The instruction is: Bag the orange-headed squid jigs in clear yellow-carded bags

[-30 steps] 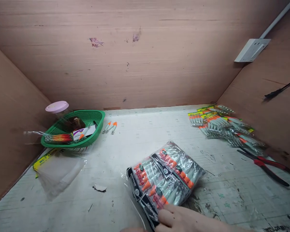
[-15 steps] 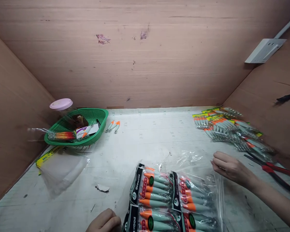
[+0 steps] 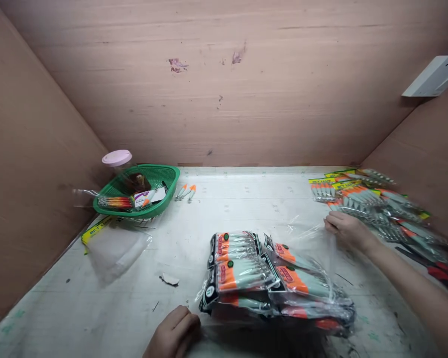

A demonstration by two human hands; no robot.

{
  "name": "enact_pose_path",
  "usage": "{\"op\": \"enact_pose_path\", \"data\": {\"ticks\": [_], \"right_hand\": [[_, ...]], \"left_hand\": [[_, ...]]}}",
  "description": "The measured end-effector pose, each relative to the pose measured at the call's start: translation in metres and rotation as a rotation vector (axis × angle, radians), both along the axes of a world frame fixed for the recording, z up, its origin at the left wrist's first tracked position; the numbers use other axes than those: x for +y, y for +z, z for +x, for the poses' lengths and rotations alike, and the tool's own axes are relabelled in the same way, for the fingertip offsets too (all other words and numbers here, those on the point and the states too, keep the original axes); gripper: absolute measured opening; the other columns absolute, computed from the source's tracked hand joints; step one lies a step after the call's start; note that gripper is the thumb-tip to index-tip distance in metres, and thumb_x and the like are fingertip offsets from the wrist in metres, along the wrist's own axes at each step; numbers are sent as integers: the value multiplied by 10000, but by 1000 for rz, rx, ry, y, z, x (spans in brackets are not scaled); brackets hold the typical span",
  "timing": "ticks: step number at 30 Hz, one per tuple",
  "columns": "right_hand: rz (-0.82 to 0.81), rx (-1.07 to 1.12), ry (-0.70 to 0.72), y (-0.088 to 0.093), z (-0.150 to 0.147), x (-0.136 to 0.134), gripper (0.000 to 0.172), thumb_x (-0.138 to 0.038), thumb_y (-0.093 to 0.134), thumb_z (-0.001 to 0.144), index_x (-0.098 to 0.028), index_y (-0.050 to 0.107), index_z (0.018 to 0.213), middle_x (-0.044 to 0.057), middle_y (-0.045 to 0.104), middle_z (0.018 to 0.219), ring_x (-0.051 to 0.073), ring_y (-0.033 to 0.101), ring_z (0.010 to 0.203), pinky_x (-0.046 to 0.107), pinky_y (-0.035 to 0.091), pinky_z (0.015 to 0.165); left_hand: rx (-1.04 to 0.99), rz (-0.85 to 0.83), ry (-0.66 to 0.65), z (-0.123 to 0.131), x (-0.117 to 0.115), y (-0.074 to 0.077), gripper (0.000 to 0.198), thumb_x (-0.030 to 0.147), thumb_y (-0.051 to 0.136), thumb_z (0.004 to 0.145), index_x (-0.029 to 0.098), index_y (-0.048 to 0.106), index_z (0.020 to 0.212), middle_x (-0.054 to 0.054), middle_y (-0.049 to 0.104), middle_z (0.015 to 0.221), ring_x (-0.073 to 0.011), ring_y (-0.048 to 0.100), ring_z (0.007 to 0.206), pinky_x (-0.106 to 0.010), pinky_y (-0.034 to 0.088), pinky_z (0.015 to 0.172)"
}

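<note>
Bench, boxed in by brown boards.

Clear bag [image 3: 272,278] lies flat at near centre of the white table [image 3: 246,209], stuffed with carded lure packs, orange-and-grey, stacked in two rows. Its loose film spreads toward the far right.

Left hand [image 3: 173,334]: near edge of view, fingers curled under into a loose fist, knuckles against the bag's near-left corner. Cannot tell whether any film is caught inside the curl.

Right hand [image 3: 345,229]: reached out over the far-right edge of the film, fingertips drawn narrow and apparently pinching it, though the plastic is too clear to be sure. Just beyond it lies a heap of lure packs [image 3: 373,206] with yellow headers.

Red-handled pliers [image 3: 438,271] sit at the right edge. Far left: green basket [image 3: 164,174], a pink-lidded jar [image 3: 116,157] leaning in it, two loose lures [image 3: 185,192] just beside it. Empty sleeves [image 3: 115,246] lie in front of the basket.
</note>
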State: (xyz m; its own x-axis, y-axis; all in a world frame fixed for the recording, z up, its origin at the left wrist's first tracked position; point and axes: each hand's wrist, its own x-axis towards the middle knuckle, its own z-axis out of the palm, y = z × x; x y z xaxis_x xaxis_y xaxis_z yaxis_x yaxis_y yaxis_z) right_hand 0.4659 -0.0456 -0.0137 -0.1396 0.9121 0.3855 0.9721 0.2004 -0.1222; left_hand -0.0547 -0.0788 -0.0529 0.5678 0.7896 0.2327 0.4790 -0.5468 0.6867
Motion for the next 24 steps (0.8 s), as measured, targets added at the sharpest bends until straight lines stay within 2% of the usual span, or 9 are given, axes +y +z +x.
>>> {"op": "enact_pose_path", "data": {"ticks": [2,4,7,9,12,15,18,20,24], "right_hand": [[-32,27,-22,-8,-5,-9,383,-395,336,880,-237,400,537,13,472,555,152,476,542,276,383,564],[-61,58,-53,-16,-11,-20,400,-424,364,884,-233,416,536,4,469,509,155,484,517,268,387,526],[-93,125,-118,-20,-20,-37,410,-473,383,896,-227,493,587,0,494,500,162,505,510,256,388,480],[-123,198,-181,-14,-30,-44,423,-518,378,897,-226,533,633,11,536,554,165,520,526,262,396,481],[-84,230,-208,7,-56,-48,412,-547,394,885,-229,537,666,29,567,626,184,530,590,295,399,541],[74,148,-119,34,-91,-49,322,-468,427,901,-224,514,710,39,567,666,199,516,657,334,387,643],[160,98,-4,57,-130,-53,206,-338,469,912,-210,518,758,44,569,701,194,500,690,339,370,679],[154,99,104,65,-157,-58,124,-257,502,902,-194,536,801,47,573,732,186,494,709,330,364,677],[10,186,343,65,-206,-75,65,-199,526,882,-191,554,825,43,574,772,185,485,752,329,370,707]], "left_hand": [[-22,-113,23,2,3,7,225,321,427,922,223,605,826,-19,586,709,-130,563,625,-193,461,575],[-67,-181,109,4,5,14,179,358,507,880,229,577,981,-4,577,720,-132,550,604,-207,463,560],[-147,-147,170,9,7,23,397,401,580,815,229,487,1161,-21,578,833,-149,546,651,-248,480,596],[-147,-116,101,15,9,29,413,396,578,809,232,483,1175,-67,576,991,-175,564,765,-284,498,678],[-81,-152,29,27,16,37,517,449,617,778,215,474,1217,-121,534,1155,-246,543,993,-362,489,829],[-37,-258,15,39,25,42,668,540,655,720,197,456,1256,-144,518,1211,-295,494,1102,-434,452,911],[-25,-348,60,47,31,45,604,545,600,767,206,458,1246,-133,534,1195,-287,511,1076,-448,454,904],[-22,-353,61,50,33,45,607,533,617,761,216,442,1249,-127,516,1212,-283,502,1095,-446,450,915],[30,-190,-75,45,33,41,829,518,801,550,228,441,1239,-132,463,1266,-321,425,1186,-475,417,964]]}}
